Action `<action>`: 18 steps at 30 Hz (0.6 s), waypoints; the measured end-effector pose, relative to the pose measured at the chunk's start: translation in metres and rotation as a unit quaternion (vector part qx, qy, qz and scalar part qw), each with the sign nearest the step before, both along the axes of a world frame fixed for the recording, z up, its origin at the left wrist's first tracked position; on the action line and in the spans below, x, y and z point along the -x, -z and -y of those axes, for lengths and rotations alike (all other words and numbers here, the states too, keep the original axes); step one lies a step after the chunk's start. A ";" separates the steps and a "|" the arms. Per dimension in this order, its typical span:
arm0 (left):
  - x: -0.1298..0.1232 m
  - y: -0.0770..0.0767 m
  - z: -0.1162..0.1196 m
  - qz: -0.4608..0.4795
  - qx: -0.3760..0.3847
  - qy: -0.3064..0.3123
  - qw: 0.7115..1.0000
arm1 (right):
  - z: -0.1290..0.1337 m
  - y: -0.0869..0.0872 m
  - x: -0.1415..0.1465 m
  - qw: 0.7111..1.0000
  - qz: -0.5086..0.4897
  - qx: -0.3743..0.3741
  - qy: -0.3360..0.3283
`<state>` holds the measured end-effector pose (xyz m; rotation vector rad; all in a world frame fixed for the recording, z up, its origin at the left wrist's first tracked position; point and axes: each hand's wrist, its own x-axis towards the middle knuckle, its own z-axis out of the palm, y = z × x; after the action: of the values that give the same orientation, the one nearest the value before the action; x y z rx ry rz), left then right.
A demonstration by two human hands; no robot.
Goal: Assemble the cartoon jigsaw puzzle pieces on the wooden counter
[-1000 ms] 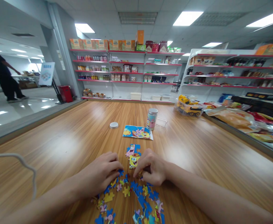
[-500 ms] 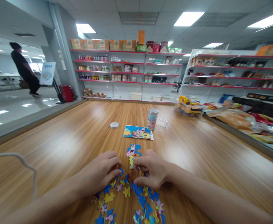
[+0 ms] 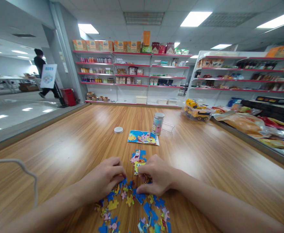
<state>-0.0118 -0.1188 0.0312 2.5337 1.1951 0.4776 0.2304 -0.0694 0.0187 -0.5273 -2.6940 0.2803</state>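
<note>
Loose jigsaw pieces (image 3: 113, 204), mostly blue and yellow with some pink, lie scattered on the table nearest me. At their left upper edge my left hand (image 3: 109, 176) is bent, thumb and fingers closed at a blue puzzle piece (image 3: 124, 182). Opposite it, my right hand (image 3: 156, 176) has its fingers curled and its thumb apart from them, the thumb tip touching blue pieces. A few joined pieces (image 3: 137, 156) show a pink cartoon figure and part of a yellow one. My right fingers partly cover the lower edge of this assembled part.
Beyond the pieces lie a picture sheet (image 3: 142, 138), a printed tin (image 3: 158, 124) with a wire frame (image 3: 168, 127) beside it, and a round lid (image 3: 118, 130). A clear box of toy trucks (image 3: 197, 111) stands back right. A white cable (image 3: 23, 165) loops at left. A person walks behind a sign (image 3: 49, 76).
My left thumb and fingers have come together at a blue piece. The right thumb has shifted slightly left over the blue pieces. The person in the background has walked right, behind the sign.
</note>
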 end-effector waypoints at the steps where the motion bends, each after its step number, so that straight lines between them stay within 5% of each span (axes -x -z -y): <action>1: 0.000 0.000 0.000 0.000 -0.003 0.006 1.000 | -0.001 0.000 0.000 1.000 -0.004 0.003 -0.004; 11: 0.000 0.002 -0.001 0.018 0.020 -0.044 0.999 | -0.002 0.010 0.000 0.994 -0.051 0.049 -0.081; 18: -0.002 0.000 -0.002 -0.018 0.031 -0.053 0.998 | -0.001 0.011 0.002 0.996 -0.060 0.028 -0.066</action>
<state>-0.0100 -0.1165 0.0307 2.4469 1.3416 0.4137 0.2285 -0.0686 0.0074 -0.3362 -2.6147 0.4106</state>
